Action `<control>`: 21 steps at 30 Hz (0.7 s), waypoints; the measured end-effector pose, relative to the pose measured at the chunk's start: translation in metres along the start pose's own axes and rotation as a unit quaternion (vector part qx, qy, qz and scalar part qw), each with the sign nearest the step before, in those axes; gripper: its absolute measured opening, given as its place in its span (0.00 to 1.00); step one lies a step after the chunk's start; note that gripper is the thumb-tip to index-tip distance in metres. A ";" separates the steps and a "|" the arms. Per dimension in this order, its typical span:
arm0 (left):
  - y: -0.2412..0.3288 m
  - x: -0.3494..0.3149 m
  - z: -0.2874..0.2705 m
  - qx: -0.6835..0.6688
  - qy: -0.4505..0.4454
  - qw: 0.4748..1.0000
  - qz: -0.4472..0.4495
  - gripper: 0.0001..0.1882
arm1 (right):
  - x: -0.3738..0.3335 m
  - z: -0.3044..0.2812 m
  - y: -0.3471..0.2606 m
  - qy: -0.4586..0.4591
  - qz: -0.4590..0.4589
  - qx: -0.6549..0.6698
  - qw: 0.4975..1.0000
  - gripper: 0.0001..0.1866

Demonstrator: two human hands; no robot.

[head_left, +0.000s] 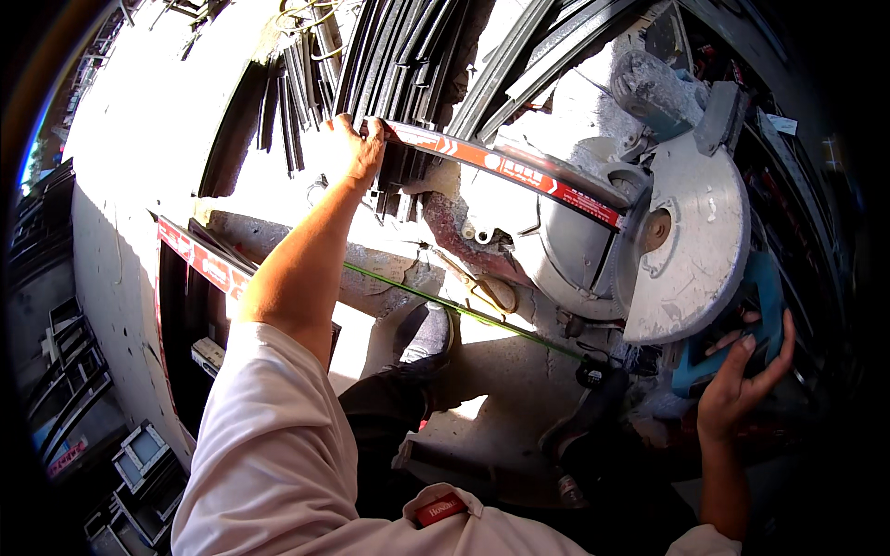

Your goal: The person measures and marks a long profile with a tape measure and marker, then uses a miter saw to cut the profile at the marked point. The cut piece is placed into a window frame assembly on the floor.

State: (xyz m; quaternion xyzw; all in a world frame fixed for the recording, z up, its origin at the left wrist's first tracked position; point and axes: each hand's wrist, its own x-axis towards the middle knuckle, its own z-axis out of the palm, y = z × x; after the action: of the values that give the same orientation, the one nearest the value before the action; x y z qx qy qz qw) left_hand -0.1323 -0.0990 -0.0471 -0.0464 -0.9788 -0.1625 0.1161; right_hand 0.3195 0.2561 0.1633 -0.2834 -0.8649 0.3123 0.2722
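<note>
One straight, flat-faced bar (pixel 501 165) covered in red printed film spans the gap between the hands, its far end against the only saw (pixel 575 236), just ahead of the right hand (pixel 749 375). From here I see the left hand (pixel 359 153) gripping the bar's near end, thumb and fingers bent over it. The right hand has fingers through the smooth teal handle (pixel 768 285), partly spread; whether it is closed firmly, I cannot tell. Its one half-round blade guard (pixel 709 232) is pale, scuffed and dusty. A second red-filmed bar (pixel 199 259) sits left of the left forearm. Beyond the left hand lie slim dark strips (pixel 394 56), too many to count. One green tape measure (pixel 464 310) stretches below and between both hands.
</note>
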 end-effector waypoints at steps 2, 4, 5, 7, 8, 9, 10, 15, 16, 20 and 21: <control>0.005 -0.002 -0.009 -0.074 -0.071 0.994 -0.026 0.32 | 0.000 -0.002 -0.002 0.000 0.001 -0.009 1.000 0.30; -0.021 0.004 0.015 -0.166 -0.051 0.985 -0.019 0.29 | 0.002 0.000 -0.004 -0.001 -0.009 -0.009 1.000 0.30; -0.020 0.006 0.017 -0.195 -0.079 0.977 -0.042 0.30 | 0.002 0.001 -0.004 -0.001 -0.013 -0.009 1.000 0.30; 0.004 0.005 0.006 -0.256 -0.141 0.953 -0.084 0.32 | -0.001 -0.001 -0.005 -0.006 0.000 -0.001 1.000 0.30; 0.026 -0.003 -0.009 -0.218 -0.168 0.955 -0.114 0.33 | -0.003 -0.004 -0.006 -0.010 0.018 0.007 1.000 0.30; 0.025 -0.003 -0.009 -0.219 -0.154 0.956 -0.123 0.33 | -0.004 -0.005 -0.006 -0.018 0.031 0.027 0.999 0.29; 0.022 -0.002 -0.008 -0.220 -0.142 0.956 -0.130 0.33 | -0.004 -0.004 -0.007 -0.013 0.027 0.031 0.999 0.29; 0.014 0.004 -0.014 -0.166 -0.154 0.967 -0.120 0.33 | 0.002 0.006 -0.016 -0.013 0.017 0.069 0.997 0.29; 0.017 0.003 -0.012 -0.152 -0.156 0.969 -0.119 0.31 | 0.005 0.008 -0.014 -0.014 -0.012 0.069 0.997 0.29; 0.018 0.012 -0.014 -0.025 -0.153 0.984 -0.086 0.31 | 0.005 0.009 -0.016 -0.009 -0.002 0.078 0.997 0.29; 0.010 0.015 -0.005 -0.006 -0.137 0.989 -0.062 0.33 | 0.006 0.007 -0.019 -0.011 -0.006 0.065 0.998 0.29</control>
State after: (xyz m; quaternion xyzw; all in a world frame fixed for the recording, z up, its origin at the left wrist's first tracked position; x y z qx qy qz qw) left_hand -0.1443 -0.0901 -0.0356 -0.0078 -0.9855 -0.1670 -0.0296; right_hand 0.3045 0.2452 0.1742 -0.2562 -0.8473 0.3696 0.2825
